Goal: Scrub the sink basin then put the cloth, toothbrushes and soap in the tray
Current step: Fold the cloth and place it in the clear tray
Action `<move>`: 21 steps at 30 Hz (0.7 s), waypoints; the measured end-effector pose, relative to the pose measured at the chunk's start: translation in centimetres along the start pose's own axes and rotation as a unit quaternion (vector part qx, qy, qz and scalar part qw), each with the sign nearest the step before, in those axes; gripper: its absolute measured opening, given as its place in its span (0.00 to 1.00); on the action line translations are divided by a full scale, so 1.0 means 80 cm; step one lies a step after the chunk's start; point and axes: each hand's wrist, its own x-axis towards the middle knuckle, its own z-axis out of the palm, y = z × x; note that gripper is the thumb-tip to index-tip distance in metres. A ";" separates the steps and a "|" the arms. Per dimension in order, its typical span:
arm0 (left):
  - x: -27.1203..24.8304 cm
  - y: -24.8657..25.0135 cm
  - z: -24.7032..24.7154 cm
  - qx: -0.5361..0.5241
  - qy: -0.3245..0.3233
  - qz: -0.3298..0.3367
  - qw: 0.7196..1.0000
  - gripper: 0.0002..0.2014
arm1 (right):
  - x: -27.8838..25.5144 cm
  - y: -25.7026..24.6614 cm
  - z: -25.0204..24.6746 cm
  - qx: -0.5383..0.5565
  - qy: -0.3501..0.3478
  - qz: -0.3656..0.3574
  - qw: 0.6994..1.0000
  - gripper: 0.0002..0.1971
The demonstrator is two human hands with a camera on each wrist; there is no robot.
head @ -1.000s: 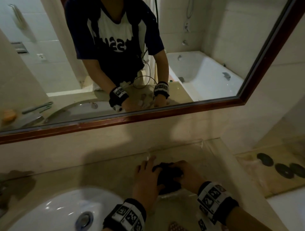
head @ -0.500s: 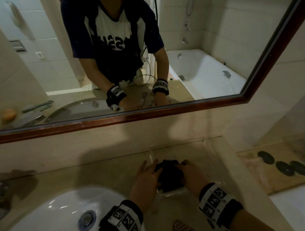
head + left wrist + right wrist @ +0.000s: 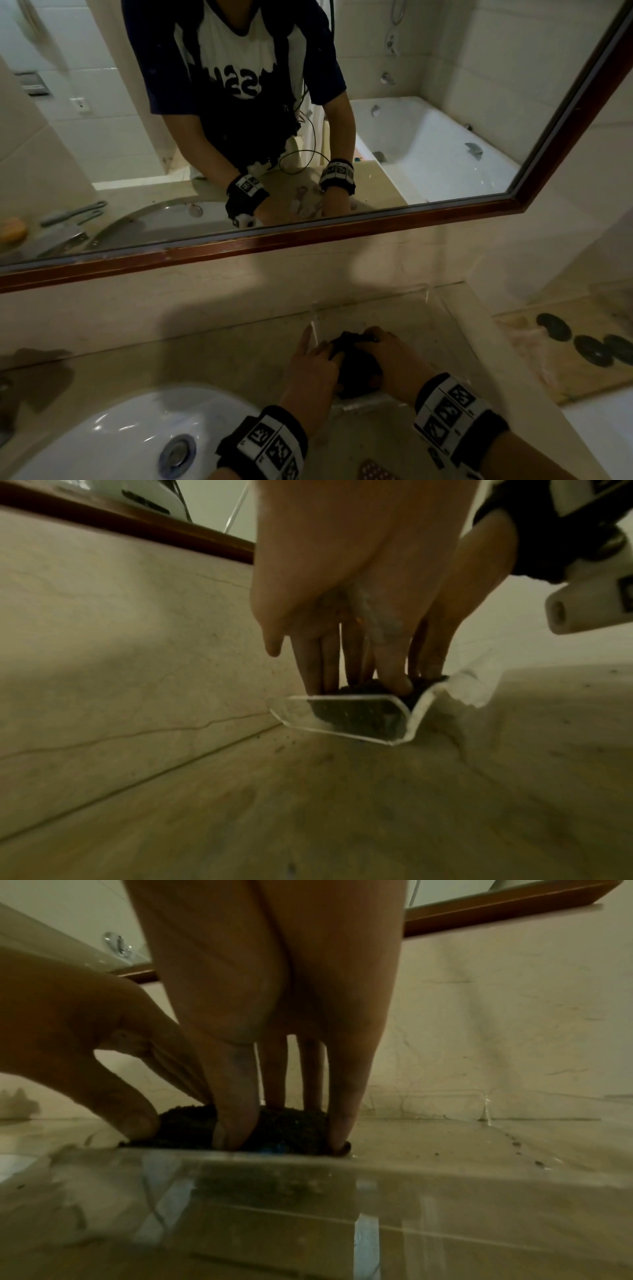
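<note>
A dark cloth [image 3: 356,366] lies bunched in the near left corner of a clear plastic tray [image 3: 426,298] on the counter, right of the white sink basin [image 3: 113,431]. My left hand [image 3: 313,371] holds its left side, thumb in front and fingers behind, little finger splayed. My right hand [image 3: 390,354] arches over it from the right. The right wrist view shows my right thumb and fingertips [image 3: 232,1118] planted round the cloth [image 3: 291,1123] behind the tray wall [image 3: 342,1191]. The left wrist view shows the cloth [image 3: 356,715] through the tray corner [image 3: 407,715].
The mirror reflects an orange soap [image 3: 13,229] and toothbrushes [image 3: 73,212] at the counter's left end. Dark pebbles [image 3: 589,349] lie on a ledge to the right. A red dotted object [image 3: 376,472] sits at the near counter edge. The wall stands just behind the tray.
My left hand's fingers have drawn in from a spread beside the cloth onto its left side. The right hand stays over it, and the cloth stays in the tray.
</note>
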 end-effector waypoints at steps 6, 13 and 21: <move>0.007 0.000 0.007 0.044 -0.007 0.022 0.999 0.29 | -0.002 -0.012 0.005 -0.036 0.014 0.028 0.999 0.26; -0.077 -0.023 0.004 0.042 0.130 0.006 0.991 0.19 | -0.107 -0.005 0.009 -0.001 0.108 0.084 0.991 0.30; -0.194 0.005 0.015 -0.107 0.136 -0.041 0.984 0.17 | -0.269 -0.012 0.064 0.077 0.117 0.193 0.971 0.22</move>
